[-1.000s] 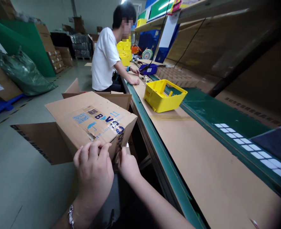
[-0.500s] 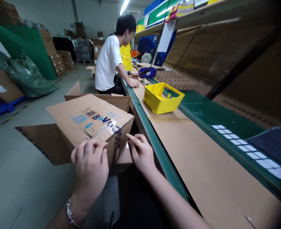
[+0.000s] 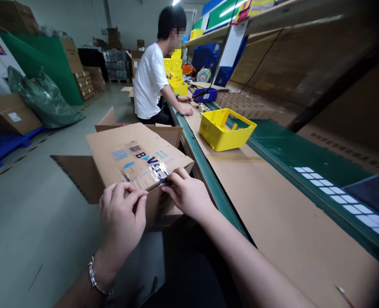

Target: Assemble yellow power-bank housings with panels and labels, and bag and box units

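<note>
A cardboard box (image 3: 141, 158) stands tilted in front of me, its top printed in blue and black and patched with shiny clear tape. My left hand (image 3: 123, 214) is closed, thumb and fingers pinching the near top edge. On the same edge, farther right beside the tape, my right hand (image 3: 191, 192) is closed in a pinch. Whether its fingertips grip tape or only cardboard is hard to make out. One box flap (image 3: 78, 175) sticks out to the left. Behind the box are the raised flaps of another open carton (image 3: 166, 136).
A yellow plastic housing (image 3: 223, 139) rests on the cardboard-covered bench (image 3: 273, 218) at right. Farther along the bench, a person in a white shirt (image 3: 149, 81) sits working. A blue bin (image 3: 205, 95) and stacked yellow parts (image 3: 176, 77) are near them. A green sack (image 3: 44, 100) leans at left.
My right hand has moved left and up from beside the box onto its near edge. My left hand stays on that edge. The view has shifted slightly, and the box appears farther right.
</note>
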A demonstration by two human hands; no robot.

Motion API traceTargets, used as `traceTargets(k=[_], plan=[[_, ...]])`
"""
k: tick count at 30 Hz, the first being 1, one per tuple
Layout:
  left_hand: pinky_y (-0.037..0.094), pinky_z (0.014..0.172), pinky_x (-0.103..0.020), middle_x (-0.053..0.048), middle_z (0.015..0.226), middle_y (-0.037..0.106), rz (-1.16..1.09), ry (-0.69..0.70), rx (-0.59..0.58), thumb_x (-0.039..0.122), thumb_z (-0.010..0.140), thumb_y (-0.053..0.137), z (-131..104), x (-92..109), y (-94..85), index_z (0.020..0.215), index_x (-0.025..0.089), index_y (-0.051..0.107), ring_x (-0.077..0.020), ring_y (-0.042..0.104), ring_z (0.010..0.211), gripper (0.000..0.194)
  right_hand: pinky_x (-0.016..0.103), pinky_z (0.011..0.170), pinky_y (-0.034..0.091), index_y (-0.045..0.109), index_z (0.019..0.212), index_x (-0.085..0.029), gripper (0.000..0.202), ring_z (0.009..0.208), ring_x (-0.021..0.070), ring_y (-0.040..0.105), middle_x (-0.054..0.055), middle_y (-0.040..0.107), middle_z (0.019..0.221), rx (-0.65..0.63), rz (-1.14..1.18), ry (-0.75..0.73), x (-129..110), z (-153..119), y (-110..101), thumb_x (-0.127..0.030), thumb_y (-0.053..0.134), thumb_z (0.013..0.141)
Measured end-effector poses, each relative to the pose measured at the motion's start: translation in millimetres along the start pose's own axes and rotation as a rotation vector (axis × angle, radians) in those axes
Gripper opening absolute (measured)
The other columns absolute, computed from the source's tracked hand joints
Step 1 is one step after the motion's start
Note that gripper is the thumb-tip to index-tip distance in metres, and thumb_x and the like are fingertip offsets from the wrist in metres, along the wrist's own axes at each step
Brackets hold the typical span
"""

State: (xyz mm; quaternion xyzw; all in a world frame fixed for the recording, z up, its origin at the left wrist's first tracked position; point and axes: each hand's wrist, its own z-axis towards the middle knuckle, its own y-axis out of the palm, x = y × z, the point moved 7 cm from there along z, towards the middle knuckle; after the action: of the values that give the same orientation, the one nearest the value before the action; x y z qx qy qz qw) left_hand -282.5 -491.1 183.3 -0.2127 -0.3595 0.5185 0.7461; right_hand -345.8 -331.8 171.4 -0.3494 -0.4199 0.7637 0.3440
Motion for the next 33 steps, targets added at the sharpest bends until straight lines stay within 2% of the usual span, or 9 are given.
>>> traceTargets(k=[5,11,16,19,22,26,29,31,33], plan=[[0.035,0.087,-0.043,-0.005,0.094,0.057,0.054,-0.033,-0.014,0.037,0.069,0.074,5,-7,3.2,0.075,0.024,0.068,-0.0276,0.047,0.099,0.016,0.023,0.06,0.038,0.055,0.092,-0.02,0.027,0.073,0.0136,0.056,0.003,0.057,0.097,-0.007,0.011,-0.002,-7,-8,0,-0.047,0.056,0.086],[0.038,0.086,-0.04,-0.004,0.087,0.056,0.017,-0.06,0.103,0.035,0.068,0.075,7,-26,3.6,0.067,0.022,0.065,-0.0246,0.048,0.093,0.017,0.023,0.055,0.031,0.05,0.085,-0.02,0.027,0.065,0.0123,0.054,-0.001,0.059,0.084,-0.033,0.076,0.037,-17,-24,12,-0.044,0.06,0.083],[0.039,0.087,-0.038,-0.003,0.087,0.054,-0.041,-0.063,0.114,0.035,0.067,0.076,9,-37,0.8,0.066,0.022,0.065,-0.0229,0.048,0.093,0.017,0.022,0.055,0.029,0.047,0.075,-0.019,0.024,0.059,0.0095,0.049,-0.003,0.055,0.073,-0.065,0.186,-0.036,-22,-47,4,-0.04,0.057,0.084],[0.038,0.089,-0.041,-0.004,0.088,0.055,-0.002,-0.042,0.094,0.037,0.07,0.073,6,-36,-1.8,0.069,0.021,0.064,-0.0245,0.048,0.095,0.018,0.023,0.054,0.028,0.046,0.07,-0.019,0.025,0.056,0.009,0.044,-0.003,0.052,0.068,-0.027,0.211,-0.058,-19,-60,-5,-0.038,0.056,0.084],[0.029,0.1,-0.053,-0.009,0.098,0.056,0.135,-0.087,0.133,0.031,0.078,0.064,-5,-30,-8.3,0.083,0.02,0.066,-0.0286,0.047,0.107,0.012,0.023,0.054,0.028,0.042,0.061,-0.019,0.033,0.054,0.009,0.041,-0.003,0.047,0.062,0.053,0.205,0.0,-8,-66,-13,-0.036,0.052,0.087],[0.012,0.109,-0.062,-0.014,0.122,0.052,0.102,0.017,0.203,0.023,0.079,0.061,-35,0,-12.2,0.108,0.02,0.062,-0.0322,0.036,0.127,0.029,0.023,0.053,0.027,0.04,0.061,-0.019,0.035,0.054,0.0089,0.04,-0.003,0.045,0.061,0.113,0.201,0.08,2,-67,-15,-0.038,0.053,0.087],[0.021,0.112,-0.054,-0.01,0.124,0.056,-0.019,0.333,0.007,0.015,0.081,0.056,-62,34,13.5,0.115,0.021,0.06,-0.0273,0.037,0.13,0.035,0.022,0.054,0.028,0.039,0.061,-0.019,0.034,0.054,0.0086,0.04,-0.004,0.044,0.062,0.109,0.211,0.068,-1,-68,-12,-0.036,0.052,0.087],[0.022,0.114,-0.047,-0.009,0.131,0.054,0.01,0.541,-0.245,0.012,0.084,0.048,-79,47,47.5,0.125,0.017,0.054,-0.0251,0.034,0.134,0.042,0.022,0.054,0.028,0.04,0.062,-0.018,0.032,0.055,0.0084,0.042,-0.003,0.045,0.063,0.088,0.21,0.046,-5,-70,-11,-0.034,0.052,0.088],[0.019,0.115,-0.048,-0.013,0.139,0.046,0.14,0.674,-0.443,0.013,0.086,0.042,-91,46,83.9,0.133,0.01,0.046,-0.0277,0.026,0.138,0.047,0.022,0.055,0.029,0.043,0.063,-0.018,0.03,0.057,0.0084,0.044,-0.003,0.047,0.065,0.066,0.204,0.028,-8,-73,-10,-0.034,0.052,0.087]])
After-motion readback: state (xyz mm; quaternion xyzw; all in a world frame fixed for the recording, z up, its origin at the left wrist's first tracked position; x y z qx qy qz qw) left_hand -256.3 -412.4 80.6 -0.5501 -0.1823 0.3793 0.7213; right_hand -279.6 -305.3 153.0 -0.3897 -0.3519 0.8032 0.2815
